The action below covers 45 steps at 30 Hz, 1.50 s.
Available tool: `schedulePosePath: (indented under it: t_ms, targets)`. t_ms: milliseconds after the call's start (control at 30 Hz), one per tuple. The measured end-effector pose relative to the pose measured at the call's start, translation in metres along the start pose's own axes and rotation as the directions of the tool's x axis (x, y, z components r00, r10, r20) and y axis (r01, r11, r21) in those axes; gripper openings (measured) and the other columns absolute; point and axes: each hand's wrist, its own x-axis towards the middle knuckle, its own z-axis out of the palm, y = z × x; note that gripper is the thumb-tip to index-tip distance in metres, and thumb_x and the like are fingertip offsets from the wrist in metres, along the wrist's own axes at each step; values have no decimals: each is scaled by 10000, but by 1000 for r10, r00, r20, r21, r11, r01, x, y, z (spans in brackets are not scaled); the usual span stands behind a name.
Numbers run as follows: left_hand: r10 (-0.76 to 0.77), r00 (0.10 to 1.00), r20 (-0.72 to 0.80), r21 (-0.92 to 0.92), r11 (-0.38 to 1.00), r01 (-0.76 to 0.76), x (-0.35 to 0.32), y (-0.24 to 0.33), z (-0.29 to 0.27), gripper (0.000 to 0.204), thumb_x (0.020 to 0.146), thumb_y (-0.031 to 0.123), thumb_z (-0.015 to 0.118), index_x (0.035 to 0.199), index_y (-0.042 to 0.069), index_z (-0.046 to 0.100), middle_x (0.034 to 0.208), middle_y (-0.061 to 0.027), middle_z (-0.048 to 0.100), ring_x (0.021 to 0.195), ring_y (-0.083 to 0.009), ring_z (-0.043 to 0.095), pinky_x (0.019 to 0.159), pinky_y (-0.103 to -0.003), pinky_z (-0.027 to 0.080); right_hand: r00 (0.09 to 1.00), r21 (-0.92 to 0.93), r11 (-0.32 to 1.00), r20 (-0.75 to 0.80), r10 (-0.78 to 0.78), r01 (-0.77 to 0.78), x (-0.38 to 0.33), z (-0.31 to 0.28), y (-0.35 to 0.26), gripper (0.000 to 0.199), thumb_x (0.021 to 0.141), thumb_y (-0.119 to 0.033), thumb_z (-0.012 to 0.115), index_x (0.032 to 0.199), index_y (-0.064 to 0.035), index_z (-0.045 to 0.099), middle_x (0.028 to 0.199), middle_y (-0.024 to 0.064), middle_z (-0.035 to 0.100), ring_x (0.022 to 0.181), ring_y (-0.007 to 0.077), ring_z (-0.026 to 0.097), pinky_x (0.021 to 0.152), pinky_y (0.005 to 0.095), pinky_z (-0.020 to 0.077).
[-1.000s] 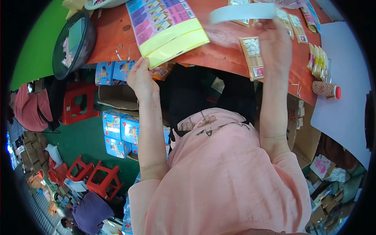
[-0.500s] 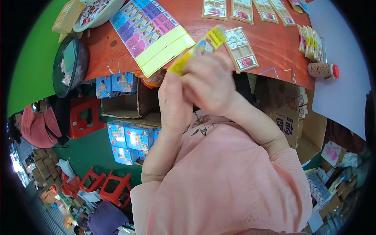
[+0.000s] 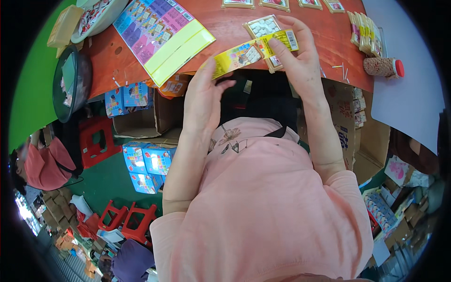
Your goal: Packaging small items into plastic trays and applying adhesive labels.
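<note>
A long yellow printed label strip (image 3: 244, 55) stretches between my two hands, above the near edge of the red table. My left hand (image 3: 203, 94) pinches its left end, with the other fingers partly hidden behind it. My right hand (image 3: 300, 61) grips the right end, thumb on the printed face and fingers behind. Just beyond the strip lies a small compartment tray (image 3: 264, 24) of white cubes, partly covered by the strip and my right hand. To the left is a colourful label sheet (image 3: 159, 35) with a bare pale-yellow area at its near end.
More trays (image 3: 275, 3) line the far edge. At right stand a row of packed trays (image 3: 364, 33) and a red-lidded jar (image 3: 383, 67). A dark bowl (image 3: 60, 84) and a white basin (image 3: 81, 29) are at left. Blue boxes (image 3: 145, 160) and red stools (image 3: 140, 218) are below.
My hands have moved apart from close together, the right going right and up. The strip has turned from steeply slanted to nearly level between them. The view has shifted slightly.
</note>
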Motion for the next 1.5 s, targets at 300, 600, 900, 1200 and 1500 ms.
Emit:
schedulePosePath:
  t_ms: [300,600,900,1200,1500]
  targets:
    - [-23,1000,9,534,845,15,0,-47,1,587,879,4,708,1381,-64,411,862,-72,634,651,-93,568,573,-224,463,988,-297,942,-56,145,-155,-39,-62,14,431,933,-86,671,1330,-83,502,1154,31,590,1021,93,591,868,253,498]
    - [95,995,-40,636,770,-48,42,-45,28,461,847,-7,736,1212,-19,455,728,-53,591,508,-90,519,393,-216,346,996,-360,930,-66,55,-75,11,-72,45,362,925,-144,691,1260,-83,569,1048,32,645,978,97,605,858,266,498]
    - [147,988,-49,639,765,-82,57,-46,32,401,864,43,728,1177,-28,488,699,-54,618,453,-74,501,376,-233,341,1000,-391,920,-20,12,-19,31,-71,59,312,943,-178,670,1235,-103,591,1084,46,662,1010,113,626,864,285,512]
    - [173,980,104,825,535,-182,50,-29,59,334,965,265,666,1082,-47,667,729,-58,698,490,-76,548,444,-227,422,999,-105,994,21,43,-41,3,-118,7,341,948,6,618,1279,-43,558,1040,31,644,942,72,610,840,240,501]
    - [330,567,754,655,-429,-622,94,-85,57,583,846,391,731,1236,-23,602,1381,-220,507,1325,-387,432,1049,-604,324,906,123,948,-351,-235,294,-18,-186,-13,334,966,-7,600,1296,-25,557,1107,57,654,1050,154,629,947,318,506]
